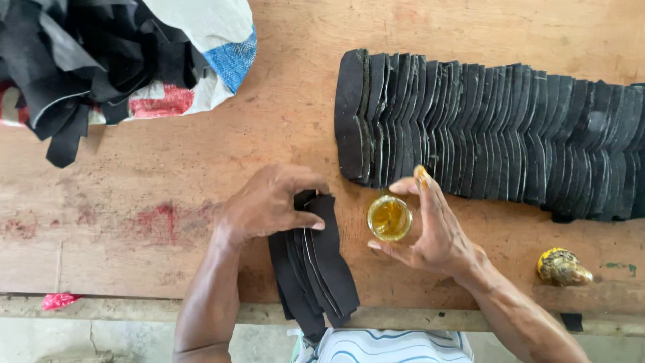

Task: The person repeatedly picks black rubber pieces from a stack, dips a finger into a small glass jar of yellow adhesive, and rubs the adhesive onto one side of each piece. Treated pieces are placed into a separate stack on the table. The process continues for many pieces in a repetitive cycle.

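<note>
Here the left hand [269, 202] grips black strips [316, 265] beside a glue jar [389, 218].

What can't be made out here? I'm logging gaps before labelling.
Head view:
- Row of overlapping black sole-shaped pieces: right end cut off by the frame edge.
- Bundle of black strips: top hidden under the left hand.
- Small jar of yellow liquid, beside the right hand: depth unreadable.

1. Woven white sack with blue and red print [208, 40], top left, spilling loose black offcut strips [74, 60].
2. Long row of overlapped black sole-shaped pieces [497, 134], upper right.
3. Crumpled yellow glue-stained lump [562, 267], near right edge.
4. Worn red-stained wooden tabletop [134, 202].
5. Small red scrap [59, 300], below table edge.
</note>
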Tool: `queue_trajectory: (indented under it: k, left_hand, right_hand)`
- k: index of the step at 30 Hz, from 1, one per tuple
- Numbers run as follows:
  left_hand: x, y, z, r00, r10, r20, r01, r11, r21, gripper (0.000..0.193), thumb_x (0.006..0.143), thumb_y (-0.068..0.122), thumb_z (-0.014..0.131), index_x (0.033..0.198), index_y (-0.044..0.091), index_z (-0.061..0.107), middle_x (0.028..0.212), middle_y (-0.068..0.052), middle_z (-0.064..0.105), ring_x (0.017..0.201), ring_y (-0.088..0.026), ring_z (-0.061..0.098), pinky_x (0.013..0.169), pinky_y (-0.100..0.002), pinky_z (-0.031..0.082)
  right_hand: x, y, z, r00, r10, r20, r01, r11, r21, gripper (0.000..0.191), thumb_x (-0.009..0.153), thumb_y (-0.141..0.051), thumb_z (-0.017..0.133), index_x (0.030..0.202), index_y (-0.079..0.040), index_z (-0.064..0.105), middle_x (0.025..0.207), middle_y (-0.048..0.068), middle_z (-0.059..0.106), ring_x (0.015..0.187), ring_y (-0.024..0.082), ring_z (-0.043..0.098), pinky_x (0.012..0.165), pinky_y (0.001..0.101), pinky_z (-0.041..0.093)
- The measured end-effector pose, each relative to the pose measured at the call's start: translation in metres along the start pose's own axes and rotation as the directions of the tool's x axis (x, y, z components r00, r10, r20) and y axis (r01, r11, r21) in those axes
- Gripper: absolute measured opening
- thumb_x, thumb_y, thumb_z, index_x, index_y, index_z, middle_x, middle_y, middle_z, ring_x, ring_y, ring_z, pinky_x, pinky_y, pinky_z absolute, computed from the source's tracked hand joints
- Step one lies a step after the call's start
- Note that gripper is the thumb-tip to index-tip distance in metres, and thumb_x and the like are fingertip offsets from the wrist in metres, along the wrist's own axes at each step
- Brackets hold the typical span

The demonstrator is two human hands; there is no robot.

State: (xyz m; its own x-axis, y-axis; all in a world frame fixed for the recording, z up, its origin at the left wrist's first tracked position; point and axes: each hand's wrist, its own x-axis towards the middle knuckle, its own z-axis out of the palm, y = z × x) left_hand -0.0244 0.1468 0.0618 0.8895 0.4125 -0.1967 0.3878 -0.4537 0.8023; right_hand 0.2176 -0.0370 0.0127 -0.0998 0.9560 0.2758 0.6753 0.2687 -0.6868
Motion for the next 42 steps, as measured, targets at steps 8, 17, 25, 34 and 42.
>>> queue_trajectory:
  k: [8,17,25,34,42]
  left_hand:
    - [-0.002,0.007,0.002,0.99,-0.128,0.067,0.126,0.992,0.031,0.05,0.06,0.029,0.092,0.104,0.014,0.074,0.083,-0.003,0.068,0.079,-0.025,0.066,0.067,-0.043,0.05]
    - [-0.005,0.007,-0.002,0.991,-0.103,0.085,0.101,0.994,0.028,0.049,0.061,0.03,0.091,0.104,0.014,0.074,0.085,-0.005,0.066,0.083,-0.028,0.066,0.066,-0.044,0.051]
    - [-0.002,0.006,-0.005,0.999,-0.027,0.043,0.027,1.0,0.005,0.048,0.061,0.026,0.091,0.103,0.013,0.073,0.087,-0.006,0.066,0.085,-0.03,0.066,0.069,-0.044,0.052]
    - [-0.009,0.011,0.001,0.98,-0.182,0.084,0.181,0.983,0.014,0.051,0.058,0.027,0.091,0.104,0.014,0.073,0.085,-0.004,0.066,0.08,-0.027,0.066,0.067,-0.044,0.051]
    - [-0.006,0.012,-0.002,0.994,-0.109,0.017,0.108,0.993,0.05,0.046,0.062,0.026,0.09,0.103,0.013,0.073,0.088,-0.006,0.067,0.084,-0.03,0.065,0.069,-0.044,0.051]
  right_hand:
    - [-0.022,0.004,0.007,0.995,0.09,0.05,-0.093,0.994,0.057,0.124,0.067,-0.037,0.094,0.153,-0.005,0.01,0.115,0.02,0.057,0.103,0.033,0.061,0.088,0.0489,0.052]
    - [-0.019,0.0,0.013,0.999,0.012,-0.042,-0.008,0.996,0.085,0.129,0.068,-0.034,0.095,0.156,-0.002,0.007,0.118,0.019,0.059,0.105,0.033,0.061,0.091,0.0482,0.051]
    - [-0.012,-0.003,0.014,0.998,0.014,-0.064,-0.009,0.998,0.066,0.126,0.067,-0.032,0.096,0.154,0.0,0.01,0.115,0.017,0.059,0.103,0.031,0.061,0.092,0.0478,0.051]
    - [-0.019,0.0,0.015,0.995,-0.067,-0.069,0.07,0.997,0.044,0.136,0.068,-0.034,0.097,0.159,-0.007,-0.001,0.123,0.015,0.057,0.107,0.032,0.061,0.094,0.0476,0.051]
    - [-0.011,-0.005,0.013,0.998,-0.018,-0.058,0.019,1.0,0.015,0.129,0.067,-0.036,0.095,0.156,-0.003,0.007,0.112,0.016,0.057,0.1,0.032,0.06,0.091,0.0508,0.05]
